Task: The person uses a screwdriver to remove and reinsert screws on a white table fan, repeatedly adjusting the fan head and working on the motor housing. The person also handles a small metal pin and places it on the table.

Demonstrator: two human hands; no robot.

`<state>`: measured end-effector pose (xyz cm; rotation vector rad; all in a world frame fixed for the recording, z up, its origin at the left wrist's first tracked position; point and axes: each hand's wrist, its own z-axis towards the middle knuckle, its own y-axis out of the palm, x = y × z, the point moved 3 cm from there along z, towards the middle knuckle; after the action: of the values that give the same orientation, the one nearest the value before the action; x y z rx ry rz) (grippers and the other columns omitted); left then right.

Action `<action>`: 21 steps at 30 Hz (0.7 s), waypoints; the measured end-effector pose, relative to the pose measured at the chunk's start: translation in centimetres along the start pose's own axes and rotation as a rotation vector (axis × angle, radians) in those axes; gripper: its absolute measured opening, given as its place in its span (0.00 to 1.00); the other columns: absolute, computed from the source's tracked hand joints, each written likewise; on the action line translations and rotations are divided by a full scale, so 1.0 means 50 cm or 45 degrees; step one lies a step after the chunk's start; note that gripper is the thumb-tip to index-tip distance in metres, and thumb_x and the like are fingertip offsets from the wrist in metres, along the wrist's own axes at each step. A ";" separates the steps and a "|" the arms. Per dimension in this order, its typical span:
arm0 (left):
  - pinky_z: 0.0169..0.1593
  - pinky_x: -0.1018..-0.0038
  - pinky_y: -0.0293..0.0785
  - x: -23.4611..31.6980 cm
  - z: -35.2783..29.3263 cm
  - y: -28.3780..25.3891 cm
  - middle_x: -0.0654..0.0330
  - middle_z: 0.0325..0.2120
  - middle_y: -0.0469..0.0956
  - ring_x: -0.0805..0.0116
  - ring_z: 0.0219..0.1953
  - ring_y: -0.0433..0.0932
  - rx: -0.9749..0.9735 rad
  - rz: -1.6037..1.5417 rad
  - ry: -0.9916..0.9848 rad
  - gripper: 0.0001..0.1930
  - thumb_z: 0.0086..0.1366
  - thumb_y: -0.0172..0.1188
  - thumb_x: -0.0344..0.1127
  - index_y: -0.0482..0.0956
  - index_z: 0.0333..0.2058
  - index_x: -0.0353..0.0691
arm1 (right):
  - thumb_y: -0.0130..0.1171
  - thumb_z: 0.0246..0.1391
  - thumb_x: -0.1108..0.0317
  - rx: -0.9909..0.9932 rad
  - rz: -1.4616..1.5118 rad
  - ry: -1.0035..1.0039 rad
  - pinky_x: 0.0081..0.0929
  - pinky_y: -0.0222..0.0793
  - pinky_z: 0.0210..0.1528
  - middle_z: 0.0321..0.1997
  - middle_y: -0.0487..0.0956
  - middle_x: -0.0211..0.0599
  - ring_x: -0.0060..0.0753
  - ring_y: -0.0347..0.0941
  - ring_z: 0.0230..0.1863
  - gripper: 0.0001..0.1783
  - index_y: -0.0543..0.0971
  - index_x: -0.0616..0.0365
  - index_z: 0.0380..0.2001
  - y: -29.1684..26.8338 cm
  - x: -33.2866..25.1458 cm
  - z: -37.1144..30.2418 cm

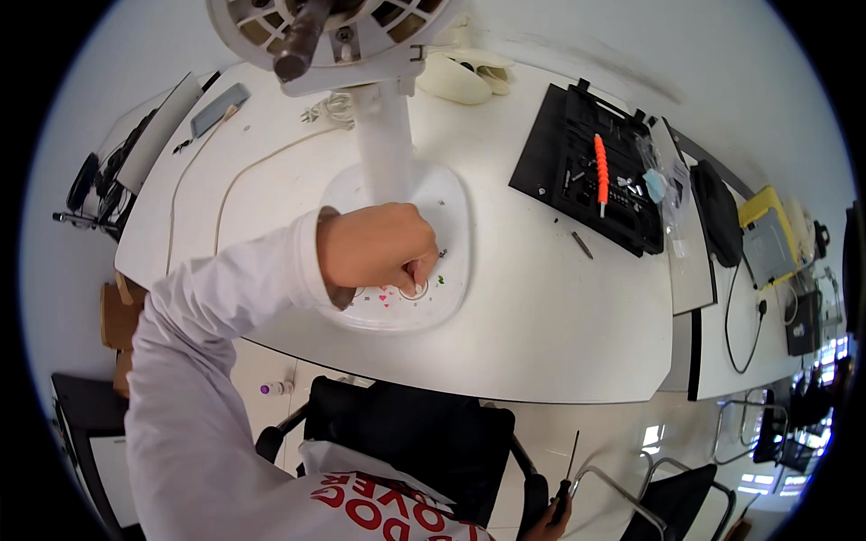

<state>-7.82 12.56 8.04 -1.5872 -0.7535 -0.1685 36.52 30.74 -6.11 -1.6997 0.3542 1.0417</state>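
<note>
The left hand point(379, 245) lies curled on the white fan base point(448, 212), fingertips pinched tight at a small round dial point(415, 289) on the base's near edge — whether they grip the dial or only press on it is hidden under the knuckles. The fan itself stands on the white table point(541, 325), its column point(383, 153) running up and away from the person to the fan head point(316, 32), which the top edge cuts off. At the bottom edge the right hand point(546, 525) shows only in part, closed around the handle of a thin black screwdriver point(567, 473) whose shaft points up and a little right. Farther right on the table lies a black tool case point(550, 162), open, with an orange-handled driver point(601, 171) lying lengthwise in it — tip toward the person.
</note>
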 end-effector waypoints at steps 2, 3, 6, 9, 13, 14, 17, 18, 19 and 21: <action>0.29 0.71 0.70 0.005 0.011 0.000 0.57 0.20 0.75 0.61 0.25 0.76 -0.062 0.048 -0.020 0.04 0.42 0.64 0.29 0.80 0.21 0.37 | 0.45 0.60 0.66 0.014 -0.005 -0.039 0.31 0.65 0.49 0.52 0.72 0.49 0.43 0.69 0.50 0.20 0.68 0.69 0.51 0.004 0.008 -0.002; 0.29 0.70 0.70 0.009 0.015 0.001 0.56 0.20 0.75 0.60 0.25 0.76 -0.094 0.071 -0.030 0.04 0.42 0.63 0.29 0.79 0.20 0.37 | 0.45 0.60 0.65 0.025 -0.007 -0.048 0.32 0.65 0.49 0.52 0.72 0.49 0.43 0.69 0.50 0.20 0.68 0.69 0.51 0.004 0.012 -0.001; 0.28 0.67 0.69 0.025 0.012 0.007 0.54 0.18 0.74 0.57 0.24 0.75 -0.112 0.226 -0.054 0.05 0.42 0.61 0.28 0.74 0.16 0.35 | 0.46 0.60 0.65 0.038 -0.014 -0.049 0.33 0.66 0.48 0.51 0.72 0.51 0.45 0.69 0.48 0.19 0.70 0.67 0.49 0.006 0.014 0.003; 0.27 0.65 0.68 0.036 0.017 0.012 0.54 0.17 0.73 0.54 0.24 0.74 -0.178 0.287 -0.158 0.08 0.41 0.61 0.27 0.69 0.14 0.35 | 0.47 0.60 0.66 0.056 -0.027 0.020 0.33 0.65 0.48 0.50 0.73 0.50 0.46 0.70 0.46 0.18 0.71 0.66 0.49 0.006 0.027 -0.001; 0.26 0.65 0.68 0.037 0.018 0.006 0.54 0.15 0.73 0.55 0.22 0.74 -0.087 0.220 -0.127 0.07 0.39 0.63 0.27 0.71 0.14 0.35 | 0.47 0.59 0.65 0.114 -0.185 -0.032 0.32 0.69 0.42 0.49 0.73 0.49 0.44 0.72 0.43 0.20 0.69 0.65 0.51 0.009 0.049 -0.006; 0.25 0.65 0.68 0.032 0.022 0.003 0.54 0.15 0.73 0.56 0.22 0.74 -0.106 0.156 -0.157 0.07 0.39 0.63 0.27 0.72 0.14 0.35 | 0.47 0.59 0.65 0.133 -0.218 -0.082 0.32 0.71 0.40 0.48 0.74 0.50 0.42 0.73 0.41 0.20 0.68 0.64 0.52 0.006 0.056 -0.006; 0.26 0.67 0.69 0.023 0.043 0.002 0.56 0.14 0.75 0.58 0.21 0.75 -0.189 0.120 -0.191 0.06 0.36 0.64 0.28 0.76 0.15 0.35 | 0.58 0.53 0.63 0.100 -0.356 -0.271 0.31 0.72 0.43 0.44 0.78 0.45 0.46 0.76 0.43 0.18 0.76 0.56 0.47 -0.010 0.061 0.011; 0.26 0.67 0.70 0.028 0.047 -0.003 0.56 0.15 0.75 0.59 0.21 0.76 -0.226 0.152 -0.217 0.07 0.36 0.65 0.28 0.76 0.16 0.35 | 0.56 0.54 0.63 0.289 -0.331 -0.420 0.32 0.72 0.42 0.42 0.78 0.45 0.43 0.76 0.41 0.17 0.76 0.57 0.46 -0.001 0.117 0.002; 0.26 0.67 0.70 0.028 0.056 -0.005 0.56 0.15 0.76 0.59 0.21 0.76 -0.262 0.194 -0.239 0.08 0.35 0.66 0.29 0.77 0.17 0.35 | 0.56 0.54 0.63 0.266 -0.272 -0.371 0.32 0.71 0.42 0.42 0.78 0.45 0.42 0.76 0.41 0.17 0.76 0.58 0.46 0.007 0.117 0.009; 0.26 0.69 0.72 -0.005 0.068 0.012 0.58 0.18 0.79 0.63 0.21 0.78 -0.257 0.221 -0.244 0.09 0.35 0.69 0.32 0.81 0.19 0.38 | 0.56 0.55 0.63 0.180 -0.168 -0.285 0.31 0.71 0.41 0.42 0.78 0.44 0.41 0.76 0.40 0.18 0.75 0.58 0.47 0.009 0.098 0.015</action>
<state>-8.79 15.65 6.80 -1.8714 -0.7598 0.0369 38.67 32.46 -10.24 -1.4441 0.1652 1.0710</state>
